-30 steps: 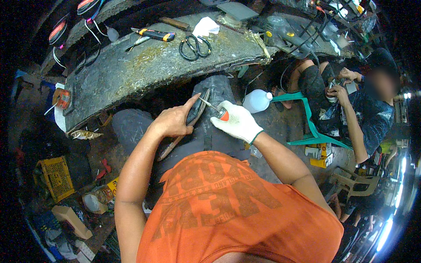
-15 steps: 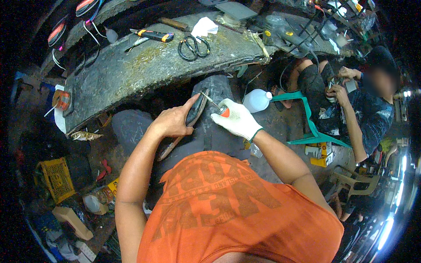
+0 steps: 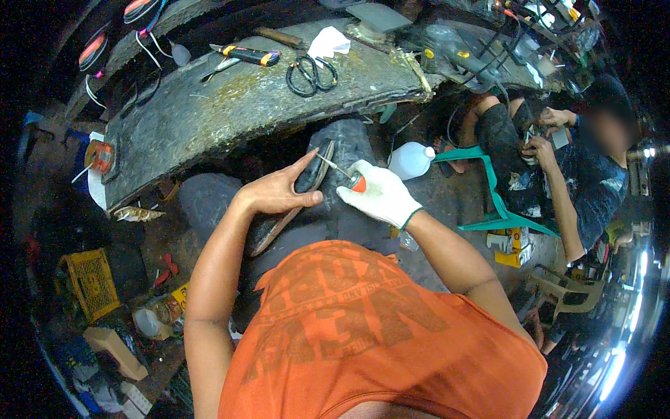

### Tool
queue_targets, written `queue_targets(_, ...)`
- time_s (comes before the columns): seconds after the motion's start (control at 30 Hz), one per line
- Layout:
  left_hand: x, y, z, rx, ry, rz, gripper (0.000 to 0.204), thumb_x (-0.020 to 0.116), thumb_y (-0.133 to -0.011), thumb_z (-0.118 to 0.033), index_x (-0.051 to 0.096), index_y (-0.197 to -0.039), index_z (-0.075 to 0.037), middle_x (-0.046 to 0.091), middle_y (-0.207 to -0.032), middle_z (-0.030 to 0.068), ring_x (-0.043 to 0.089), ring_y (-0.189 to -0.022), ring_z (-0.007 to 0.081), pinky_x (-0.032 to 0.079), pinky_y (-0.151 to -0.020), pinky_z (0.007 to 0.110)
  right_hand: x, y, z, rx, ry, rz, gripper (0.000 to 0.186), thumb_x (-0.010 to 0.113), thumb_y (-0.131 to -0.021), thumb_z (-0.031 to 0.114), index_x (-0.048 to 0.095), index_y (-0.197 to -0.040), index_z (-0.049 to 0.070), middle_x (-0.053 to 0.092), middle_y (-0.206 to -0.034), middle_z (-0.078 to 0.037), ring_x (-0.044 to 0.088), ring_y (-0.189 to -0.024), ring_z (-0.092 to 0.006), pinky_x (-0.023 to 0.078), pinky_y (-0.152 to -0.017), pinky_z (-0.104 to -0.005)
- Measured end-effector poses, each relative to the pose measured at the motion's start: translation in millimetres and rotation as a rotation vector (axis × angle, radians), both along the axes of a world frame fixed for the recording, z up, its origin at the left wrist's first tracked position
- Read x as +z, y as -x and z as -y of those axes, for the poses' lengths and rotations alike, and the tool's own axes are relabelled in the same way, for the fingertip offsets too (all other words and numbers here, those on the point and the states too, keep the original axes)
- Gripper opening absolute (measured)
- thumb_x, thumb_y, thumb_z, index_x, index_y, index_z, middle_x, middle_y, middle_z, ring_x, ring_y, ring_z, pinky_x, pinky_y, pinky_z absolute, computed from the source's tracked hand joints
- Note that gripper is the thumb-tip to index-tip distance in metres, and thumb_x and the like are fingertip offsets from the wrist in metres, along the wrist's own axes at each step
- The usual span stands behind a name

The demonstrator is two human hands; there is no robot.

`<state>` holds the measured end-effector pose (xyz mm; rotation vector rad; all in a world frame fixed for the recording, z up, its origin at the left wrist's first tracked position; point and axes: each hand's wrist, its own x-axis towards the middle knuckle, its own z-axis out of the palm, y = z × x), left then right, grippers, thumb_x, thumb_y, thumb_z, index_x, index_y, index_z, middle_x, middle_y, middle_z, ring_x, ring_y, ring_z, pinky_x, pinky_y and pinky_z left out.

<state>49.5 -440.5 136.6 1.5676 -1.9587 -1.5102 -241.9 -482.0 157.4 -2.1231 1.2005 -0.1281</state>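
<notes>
A dark shoe (image 3: 308, 180) lies slantwise across my lap, its pale-edged sole turned to the right. My left hand (image 3: 283, 190) is bare and steadies the shoe from the left, index finger stretched along its far end and thumb reaching over its near side. In a white knit glove, my right hand (image 3: 382, 197) grips an awl-like tool (image 3: 359, 183) by its orange-red handle. The thin metal shaft points left and its tip is at the sole's edge near the far end. Whether the tip has pierced the sole is too small to tell.
Ahead stands a worn bench (image 3: 258, 98) with a cutter knife (image 3: 246, 54), black-handled scissors (image 3: 311, 75) and a white scrap (image 3: 328, 43). To the right are a white plastic bottle (image 3: 410, 160), a green stool (image 3: 488, 181) and a seated co-worker (image 3: 586, 167). A yellow crate (image 3: 91, 285) sits left.
My left thumb has straightened and slid right across the shoe. The shoe has tilted slightly, while the tool's tip stays near the sole's edge.
</notes>
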Motion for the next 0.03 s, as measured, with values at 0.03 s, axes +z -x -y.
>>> queue_targets(0.03, -9.0, -2.3, -0.4, 0.006, 0.033, -0.038, 0.126, 0.082, -0.088, -0.068, 0.007, -0.178, -0.020, 0.039, -0.170, 0.0319, 0.042, -0.158, 0.0422, 0.030, -0.132, 0.043, -1.0, -2.2, -2.2, 0.011, 0.043, 0.017, 0.063, 0.078, -0.092, 0.056, 0.064, -0.130, 0.008, 0.077, -0.105, -0.025, 0.075, -0.101, -0.0460, 0.061, -0.087, -0.0516)
